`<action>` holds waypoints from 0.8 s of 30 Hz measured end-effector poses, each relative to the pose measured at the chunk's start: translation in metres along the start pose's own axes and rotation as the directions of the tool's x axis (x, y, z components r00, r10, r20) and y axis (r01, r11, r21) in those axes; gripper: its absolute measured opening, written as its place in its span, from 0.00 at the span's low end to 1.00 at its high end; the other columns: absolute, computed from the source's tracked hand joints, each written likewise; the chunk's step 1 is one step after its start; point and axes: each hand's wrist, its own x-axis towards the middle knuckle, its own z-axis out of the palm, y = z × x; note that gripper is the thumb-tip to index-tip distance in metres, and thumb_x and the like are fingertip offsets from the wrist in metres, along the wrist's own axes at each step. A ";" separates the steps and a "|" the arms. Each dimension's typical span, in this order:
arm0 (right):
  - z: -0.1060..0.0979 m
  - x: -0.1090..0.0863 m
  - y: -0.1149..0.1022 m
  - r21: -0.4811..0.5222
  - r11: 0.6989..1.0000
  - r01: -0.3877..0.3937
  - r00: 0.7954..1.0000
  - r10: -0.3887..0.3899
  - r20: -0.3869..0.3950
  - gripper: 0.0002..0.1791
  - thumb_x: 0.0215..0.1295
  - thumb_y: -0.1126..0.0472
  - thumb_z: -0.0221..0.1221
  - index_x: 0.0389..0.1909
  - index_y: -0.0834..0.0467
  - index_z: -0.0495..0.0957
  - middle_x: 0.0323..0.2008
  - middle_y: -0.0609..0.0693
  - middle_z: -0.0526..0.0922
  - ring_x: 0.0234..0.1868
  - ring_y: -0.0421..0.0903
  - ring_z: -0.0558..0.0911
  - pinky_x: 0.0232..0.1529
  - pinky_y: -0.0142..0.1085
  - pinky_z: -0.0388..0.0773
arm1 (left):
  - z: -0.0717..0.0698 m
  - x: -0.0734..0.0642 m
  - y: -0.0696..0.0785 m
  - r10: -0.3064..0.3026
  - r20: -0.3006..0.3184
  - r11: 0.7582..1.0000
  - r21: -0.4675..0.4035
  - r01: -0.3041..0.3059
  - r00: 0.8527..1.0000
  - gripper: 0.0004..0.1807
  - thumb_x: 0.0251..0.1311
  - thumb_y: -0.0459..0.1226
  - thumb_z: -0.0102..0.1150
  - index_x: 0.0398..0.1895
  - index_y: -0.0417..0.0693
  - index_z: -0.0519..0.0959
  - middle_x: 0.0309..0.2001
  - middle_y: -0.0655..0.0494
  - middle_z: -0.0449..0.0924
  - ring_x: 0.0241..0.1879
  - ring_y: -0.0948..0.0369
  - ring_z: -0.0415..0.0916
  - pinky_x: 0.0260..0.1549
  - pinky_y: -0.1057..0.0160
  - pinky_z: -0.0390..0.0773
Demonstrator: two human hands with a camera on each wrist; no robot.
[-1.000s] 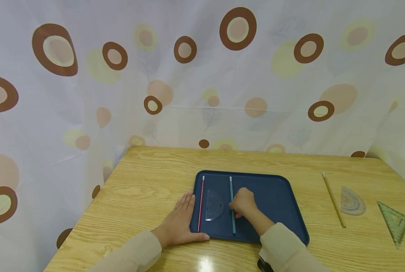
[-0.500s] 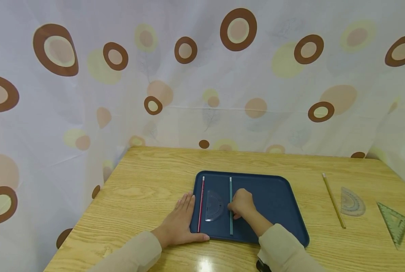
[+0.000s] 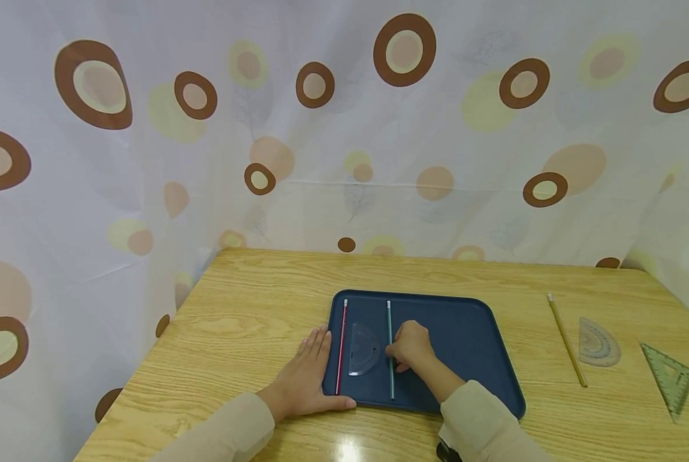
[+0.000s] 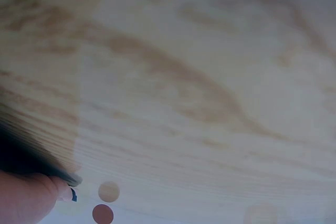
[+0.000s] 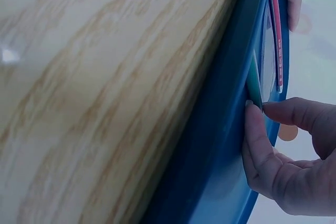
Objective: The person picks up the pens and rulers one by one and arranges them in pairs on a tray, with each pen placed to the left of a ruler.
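Note:
My right hand (image 3: 413, 344) pinches a green pencil (image 3: 388, 321) by its middle, over the dark blue tray (image 3: 465, 308). In the right wrist view the thumb and finger meet on the green pencil (image 5: 254, 82). My left hand (image 3: 309, 378) lies spread at the tray's left edge, fingers straight and thumb along the front rim. A red pencil (image 3: 341, 346) lies near the tray's left side. Between the two pencils sits a clear protractor (image 3: 364, 350), its straight side toward the red one. The left wrist view shows only part of the left hand (image 4: 31, 198) beside the tray.
Right of the tray on the wooden table (image 3: 263, 289) lie a yellow pencil (image 3: 567, 343), a second clear protractor (image 3: 598, 343) and a green set square (image 3: 670, 378). A patterned curtain (image 3: 344, 128) hangs behind and at both sides.
The green pencil has shifted slightly left with my right hand and now stands straighter, almost parallel to the tray's sides. My left hand has stayed in place.

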 end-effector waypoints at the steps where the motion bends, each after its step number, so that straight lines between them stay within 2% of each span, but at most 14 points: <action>1: 0.000 0.000 0.000 0.004 1.000 0.001 1.000 -0.001 0.001 0.07 0.48 0.73 0.62 0.23 0.67 0.71 0.18 0.58 0.78 0.15 0.49 0.82 0.17 0.33 0.79 | 0.000 0.000 0.000 0.001 -0.001 1.000 0.000 -0.001 1.000 0.66 0.43 0.75 0.47 0.72 0.37 0.41 0.74 0.42 0.39 0.74 0.49 0.36 0.71 0.51 0.47; 6: -0.003 -0.002 0.001 0.028 1.000 0.009 1.000 -0.010 0.014 0.08 0.48 0.73 0.61 0.25 0.67 0.70 0.17 0.56 0.76 0.15 0.47 0.81 0.17 0.34 0.80 | 0.001 0.000 -0.001 0.001 -0.001 1.000 0.006 -0.001 1.000 0.66 0.43 0.75 0.46 0.73 0.38 0.41 0.74 0.42 0.38 0.74 0.49 0.36 0.71 0.52 0.47; 13: -0.018 -0.002 0.002 -0.029 0.999 0.031 0.998 -0.029 0.047 0.05 0.54 0.65 0.62 0.28 0.64 0.76 0.18 0.54 0.77 0.17 0.44 0.76 0.17 0.36 0.78 | 0.001 0.002 -0.001 -0.002 0.006 1.000 -0.005 0.002 1.000 0.66 0.42 0.75 0.46 0.73 0.38 0.40 0.74 0.43 0.38 0.74 0.49 0.36 0.71 0.51 0.47; 20: -0.025 0.003 0.010 0.094 0.993 0.072 0.996 -0.077 0.044 0.05 0.56 0.67 0.59 0.31 0.65 0.77 0.24 0.55 0.80 0.19 0.43 0.76 0.18 0.35 0.78 | 0.001 0.001 -0.001 -0.007 0.007 1.000 -0.002 0.007 1.000 0.66 0.43 0.75 0.46 0.73 0.38 0.40 0.74 0.43 0.38 0.74 0.49 0.36 0.71 0.51 0.47; 24: -0.025 0.005 0.016 0.131 0.986 0.100 0.993 -0.107 0.047 0.05 0.58 0.67 0.58 0.34 0.66 0.77 0.28 0.55 0.80 0.22 0.43 0.76 0.20 0.35 0.78 | 0.001 0.001 -0.001 -0.008 0.006 1.000 -0.012 0.008 1.000 0.66 0.42 0.75 0.47 0.73 0.39 0.40 0.74 0.43 0.37 0.74 0.49 0.36 0.71 0.51 0.47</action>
